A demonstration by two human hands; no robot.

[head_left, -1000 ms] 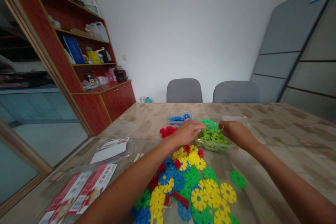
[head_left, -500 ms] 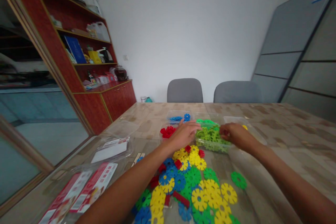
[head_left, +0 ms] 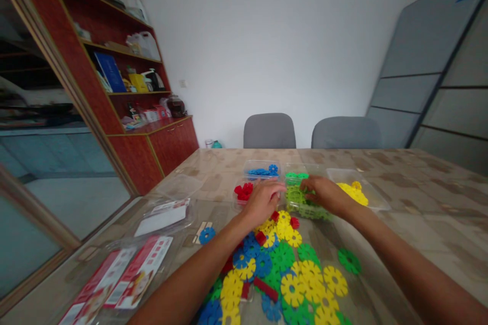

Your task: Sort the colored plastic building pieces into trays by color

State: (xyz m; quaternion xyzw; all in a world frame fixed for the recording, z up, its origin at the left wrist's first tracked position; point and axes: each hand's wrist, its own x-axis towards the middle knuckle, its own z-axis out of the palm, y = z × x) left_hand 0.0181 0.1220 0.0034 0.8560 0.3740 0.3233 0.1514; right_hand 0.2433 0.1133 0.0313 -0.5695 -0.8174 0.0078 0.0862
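Observation:
My left hand (head_left: 264, 198) is at the left side of a clear box of light green plastic pieces (head_left: 295, 194), palm down, its fingers stretched toward the box and apart. Nothing shows in it. My right hand (head_left: 324, 194) reaches over the same box from the right, fingers curled down among the pieces; what they grip is hidden. Just left of my left hand is a box of red pieces (head_left: 244, 191). Below my hands lies a loose pile of yellow notched discs (head_left: 293, 289), green discs (head_left: 282, 256), blue discs (head_left: 263, 264) and red connectors (head_left: 266, 289).
Behind are boxes of blue discs (head_left: 263, 171) and green discs (head_left: 296, 176). Yellow discs (head_left: 354, 193) fill a tray at the right. Clear packaging (head_left: 168, 217) and printed cards (head_left: 139, 271) lie at the left. Two grey chairs (head_left: 269, 131) stand beyond the table.
My right hand has moved left and over the light green pieces, uncovering the yellow discs in the right tray. My left hand has shifted slightly down and left.

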